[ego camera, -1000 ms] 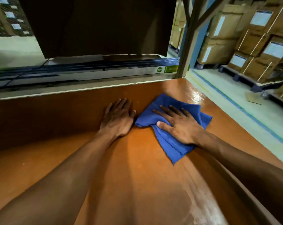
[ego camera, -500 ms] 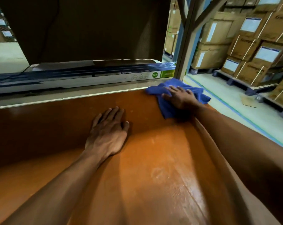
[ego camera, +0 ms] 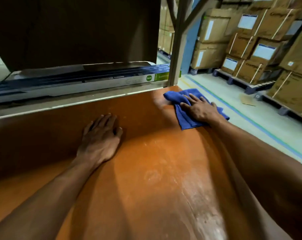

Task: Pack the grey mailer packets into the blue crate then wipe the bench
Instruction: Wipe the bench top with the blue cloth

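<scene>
Free: tabletop, centre and lower frame. Obstacles: long box along far edge, upper left; rack post, upper centre; left hand, mid-frame; right hand on cloth, upper right.

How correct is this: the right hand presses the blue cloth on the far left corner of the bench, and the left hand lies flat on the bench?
One detail is wrong. The head view shows the right hand pressing the blue cloth on the far right corner of the bench, not left. The left hand lies flat on it.
</scene>
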`<state>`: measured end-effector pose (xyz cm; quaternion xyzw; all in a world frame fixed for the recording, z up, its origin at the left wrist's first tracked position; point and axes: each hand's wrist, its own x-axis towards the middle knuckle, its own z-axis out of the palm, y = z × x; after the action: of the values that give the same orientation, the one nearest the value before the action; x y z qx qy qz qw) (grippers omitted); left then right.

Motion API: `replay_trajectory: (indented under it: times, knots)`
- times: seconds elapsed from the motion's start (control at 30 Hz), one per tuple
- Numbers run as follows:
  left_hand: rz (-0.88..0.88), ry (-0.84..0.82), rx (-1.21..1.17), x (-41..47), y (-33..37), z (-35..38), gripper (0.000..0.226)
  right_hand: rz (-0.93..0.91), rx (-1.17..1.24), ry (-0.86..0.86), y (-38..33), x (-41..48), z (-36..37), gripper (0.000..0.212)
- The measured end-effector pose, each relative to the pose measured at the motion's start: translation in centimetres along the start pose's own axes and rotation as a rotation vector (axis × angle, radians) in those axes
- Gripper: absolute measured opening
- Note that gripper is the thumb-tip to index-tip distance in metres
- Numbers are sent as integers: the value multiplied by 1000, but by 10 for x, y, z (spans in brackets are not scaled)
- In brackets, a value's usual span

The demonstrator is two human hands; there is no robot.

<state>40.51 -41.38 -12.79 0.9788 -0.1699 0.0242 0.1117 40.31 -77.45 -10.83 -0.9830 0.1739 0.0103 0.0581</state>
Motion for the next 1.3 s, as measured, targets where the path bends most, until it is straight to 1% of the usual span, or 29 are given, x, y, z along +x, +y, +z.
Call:
replay_trajectory:
  times: [0.03, 0.07, 0.13, 0.2, 0.23, 0.27, 0.3, 0.4, 0.43, 0.47, 0.53, 0.6, 0.67, 0.7, 0.73, 0.83, 0.87, 0.9, 0.97, 1.03, 1.07, 1.1, 1.13, 1.17, 1.2, 1.27, 1.3]
  knots:
    - [-3, -9, 1, 0, 0, -1, 60, 29, 0, -10, 2, -9, -1, 63]
    - [-4, -15, -1, 0, -1, -1, 60, 5, -14, 0, -4, -21, 0, 62]
    - [-11, -26, -8, -1, 0, -2, 60, -131, -20, 45, -28, -59, 8, 61]
    - [-19, -23, -37, -4, 4, -4, 60, -298, -16, 54, -46, -109, 16, 66]
    - [-28, -12, -59, -6, 6, -7, 59, -355, -20, 43, -46, -131, 17, 66]
    - [-31, 6, -70, -11, 8, -11, 58, -369, -33, 25, -38, -147, 18, 63]
    - [-15, 36, -53, -16, 10, -15, 55, -336, -42, 9, -25, -156, 16, 61]
    - [116, 107, 35, -41, 25, -22, 49, -65, -44, -38, 16, -167, 6, 63]
    - [141, 102, 22, -53, 36, -22, 49, -6, -33, -50, 22, -174, 2, 64]
    - [163, 88, -5, -70, 48, -20, 50, 5, -27, -51, 23, -186, 1, 64]
    - [208, 58, -55, -107, 72, -11, 58, -65, -16, -36, 10, -224, 3, 62]
    - [241, 41, -76, -149, 86, -5, 66, -185, -27, -23, -4, -279, 8, 60]
    - [261, 46, -66, -185, 90, -4, 66, -277, -52, -6, -1, -326, 12, 59]
    - [268, 48, -54, -199, 90, -4, 66, -270, -48, -2, 11, -336, 11, 58]
    - [273, 39, -40, -213, 91, -6, 67, -221, -37, -2, 27, -337, 9, 58]
    - [282, -37, -10, -248, 95, -9, 73, 56, -12, -12, 75, -322, 1, 61]
    - [285, -59, -8, -258, 96, -8, 74, 118, 4, -18, 81, -321, -1, 63]
    - [288, -77, -7, -265, 97, -7, 74, 137, 12, -19, 80, -324, -1, 66]
    - [289, -80, 4, -273, 97, -4, 75, 74, 11, -15, 60, -349, 0, 78]
    - [275, -56, 5, -276, 97, -4, 74, -103, 18, -3, 37, -396, 7, 94]
    - [266, -38, 0, -277, 97, -5, 75, -193, 28, -13, 30, -424, 11, 90]
    - [261, -18, -8, -280, 99, -7, 75, -260, 33, -24, 29, -450, 12, 80]
    - [264, -1, -16, -285, 101, -9, 74, -289, 25, -24, 38, -466, 12, 72]
    - [273, 9, -20, -293, 105, -12, 73, -268, 16, -29, 54, -471, 9, 69]
    - [282, 3, -21, -305, 110, -14, 73, -204, -4, -16, 74, -471, 7, 71]
    - [277, -41, -51, -335, 124, -15, 74, -3, -32, -8, 118, -461, 1, 83]
    - [265, -63, -73, -352, 132, -14, 75, 92, -21, -16, 134, -460, -3, 82]
